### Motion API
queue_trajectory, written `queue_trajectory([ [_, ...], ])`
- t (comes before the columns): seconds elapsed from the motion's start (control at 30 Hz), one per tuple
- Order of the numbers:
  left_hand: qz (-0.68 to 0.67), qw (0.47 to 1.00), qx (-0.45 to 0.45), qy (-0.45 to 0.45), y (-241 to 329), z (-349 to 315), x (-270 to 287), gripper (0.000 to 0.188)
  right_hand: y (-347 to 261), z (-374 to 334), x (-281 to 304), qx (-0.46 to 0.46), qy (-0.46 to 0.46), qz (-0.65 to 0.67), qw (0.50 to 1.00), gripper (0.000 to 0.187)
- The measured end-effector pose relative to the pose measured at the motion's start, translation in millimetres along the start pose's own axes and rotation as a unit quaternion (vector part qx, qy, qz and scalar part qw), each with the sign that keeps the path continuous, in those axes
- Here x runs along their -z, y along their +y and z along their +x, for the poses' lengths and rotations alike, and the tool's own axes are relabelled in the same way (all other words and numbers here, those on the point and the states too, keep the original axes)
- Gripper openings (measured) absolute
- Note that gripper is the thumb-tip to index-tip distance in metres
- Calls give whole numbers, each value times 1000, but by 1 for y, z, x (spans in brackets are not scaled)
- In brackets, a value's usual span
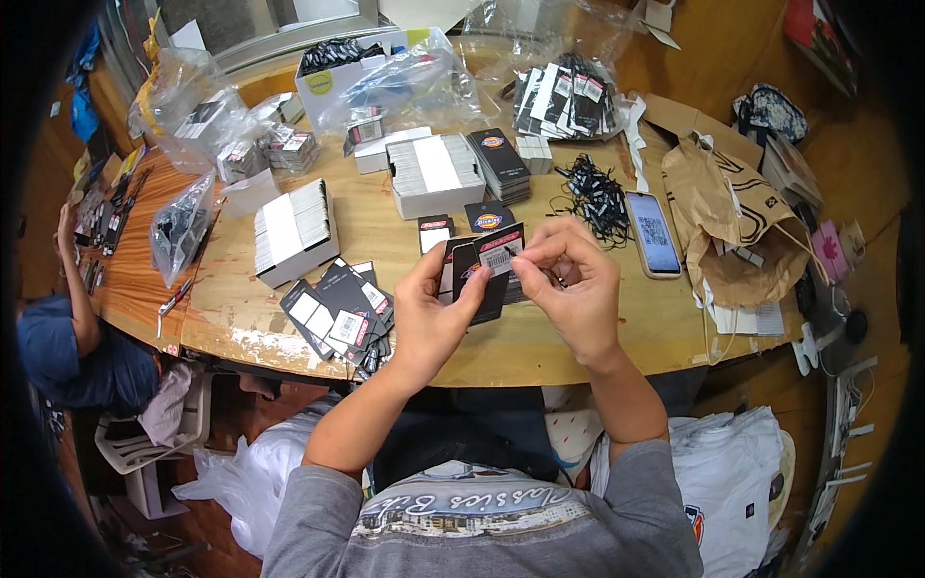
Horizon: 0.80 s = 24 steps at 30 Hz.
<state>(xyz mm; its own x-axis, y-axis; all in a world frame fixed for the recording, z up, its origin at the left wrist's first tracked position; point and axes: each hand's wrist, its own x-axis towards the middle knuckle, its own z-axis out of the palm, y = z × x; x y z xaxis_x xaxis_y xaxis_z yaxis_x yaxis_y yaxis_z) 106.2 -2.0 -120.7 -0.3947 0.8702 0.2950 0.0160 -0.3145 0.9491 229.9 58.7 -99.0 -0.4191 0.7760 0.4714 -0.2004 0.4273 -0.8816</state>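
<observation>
Over the table's front middle, my left hand (431, 313) is closed on black hang tags (492, 302), its thumb across their face. A smaller tag (497, 256) with a red top and a white label lies over them. At that small tag's right edge, my right hand (581, 294) pinches a thin black string (513, 251); its far end is hidden by my fingers. Just behind my hands lie a black tag (488, 216) and a red-topped tag (436, 232). Left of my left hand is a loose pile of tags (339, 310) with white labels and black strings.
White boxes (438, 204) (318, 241) of packed tags stand behind and left, beside a black tag stack (501, 166). To the right are black strings (593, 200), a phone (655, 234) and a paper bag (713, 188). A person (72, 337) works at far left.
</observation>
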Motion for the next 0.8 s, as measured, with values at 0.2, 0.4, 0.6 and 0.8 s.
queue_trajectory([
  [0.2,104,990,-93,25,8,-2,-1,22,-3,4,2,-19,-24,10,999,7],
  [0.4,205,957,-203,29,6,-1,1,22,-6,2,1,-48,-22,75,996,7],
  [0.6,239,931,-276,31,6,-1,1,23,-4,0,1,-57,-4,96,994,7],
  [0.8,303,883,-357,25,0,1,5,32,-4,-2,3,-64,-10,119,991,6],
])
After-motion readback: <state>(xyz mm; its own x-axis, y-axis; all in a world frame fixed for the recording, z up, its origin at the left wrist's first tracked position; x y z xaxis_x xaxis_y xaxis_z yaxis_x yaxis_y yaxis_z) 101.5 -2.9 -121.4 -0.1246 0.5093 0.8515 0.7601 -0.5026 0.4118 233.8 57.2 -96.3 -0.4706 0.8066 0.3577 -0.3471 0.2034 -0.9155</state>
